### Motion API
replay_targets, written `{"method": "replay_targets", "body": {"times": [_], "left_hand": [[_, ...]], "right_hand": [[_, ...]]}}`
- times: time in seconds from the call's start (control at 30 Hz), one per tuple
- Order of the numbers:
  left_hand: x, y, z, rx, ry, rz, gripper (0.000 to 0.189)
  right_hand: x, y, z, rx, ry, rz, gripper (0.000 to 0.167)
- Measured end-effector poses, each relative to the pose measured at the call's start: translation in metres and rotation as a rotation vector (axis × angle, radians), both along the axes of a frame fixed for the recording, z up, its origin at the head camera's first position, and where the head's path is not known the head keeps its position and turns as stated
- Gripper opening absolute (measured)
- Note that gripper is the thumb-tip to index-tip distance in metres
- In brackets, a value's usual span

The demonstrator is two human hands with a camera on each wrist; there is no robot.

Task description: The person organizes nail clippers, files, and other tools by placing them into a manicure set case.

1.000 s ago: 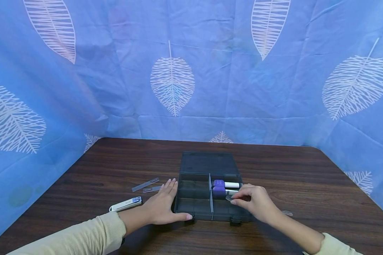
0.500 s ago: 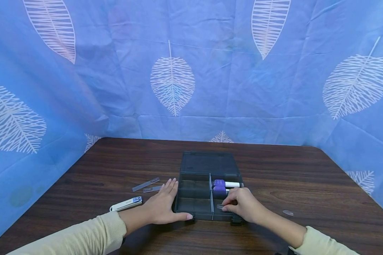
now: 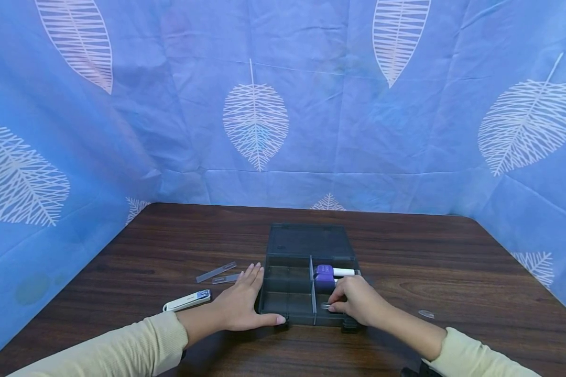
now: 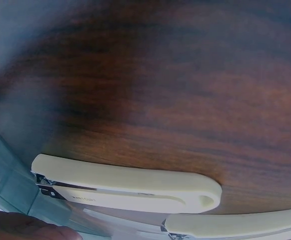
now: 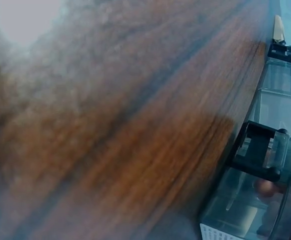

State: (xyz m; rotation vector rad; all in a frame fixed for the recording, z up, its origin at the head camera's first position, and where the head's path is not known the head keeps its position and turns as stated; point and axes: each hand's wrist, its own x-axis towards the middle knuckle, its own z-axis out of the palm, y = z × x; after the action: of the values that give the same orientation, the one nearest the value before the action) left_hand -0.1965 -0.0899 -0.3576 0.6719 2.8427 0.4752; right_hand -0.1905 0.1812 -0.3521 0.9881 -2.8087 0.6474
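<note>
Just below and right of the frame's centre, a dark see-through box [image 3: 287, 318] sits on the tabletop [image 3: 179, 235] with its lid [image 3: 306, 241] laid open toward the back. The left hand [image 3: 244, 309] spreads its fingers along the box's left side, thumb reaching the front edge. The right hand [image 3: 357, 302] pinches a small clear piece [image 3: 325, 306] inside the right-hand section (whether it touches the floor there I cannot tell), near two purple bottles [image 3: 324, 270] lying side by side. At lower left lie a white nail clipper [image 3: 187, 300] and two clear strips [image 3: 215, 272]; at lower right, a clear oval sliver [image 3: 426, 314].
</note>
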Motion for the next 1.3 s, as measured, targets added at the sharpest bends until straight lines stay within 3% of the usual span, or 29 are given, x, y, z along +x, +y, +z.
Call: {"method": "replay_targets", "body": {"times": [0.27, 0.4, 0.7, 0.97, 1.13, 1.3], "left_hand": [[0.0, 0.0, 0.0, -0.002, -0.001, -0.003, 0.107], [0.0, 0.0, 0.0, -0.001, -0.006, -0.006, 0.106], [0.0, 0.0, 0.0, 0.003, -0.006, -0.005, 0.106], [0.0, -0.001, 0.0, 0.006, -0.007, -0.007, 0.106], [-0.001, -0.001, 0.0, 0.009, -0.005, -0.006, 0.106], [0.0, -0.001, -0.001, 0.004, -0.002, -0.003, 0.106]], "right_hand": [[-0.001, 0.001, 0.001, 0.014, -0.006, 0.004, 0.003], [0.0, 0.004, 0.0, -0.03, 0.0, -0.014, 0.005], [0.006, 0.017, 0.003, -0.209, 0.158, -0.087, 0.008], [0.01, 0.032, 0.004, -0.229, 0.281, -0.236, 0.016], [0.011, 0.042, 0.003, -0.239, 0.355, -0.257, 0.021], [0.014, 0.051, 0.003, -0.248, 0.368, -0.289, 0.022]]}}
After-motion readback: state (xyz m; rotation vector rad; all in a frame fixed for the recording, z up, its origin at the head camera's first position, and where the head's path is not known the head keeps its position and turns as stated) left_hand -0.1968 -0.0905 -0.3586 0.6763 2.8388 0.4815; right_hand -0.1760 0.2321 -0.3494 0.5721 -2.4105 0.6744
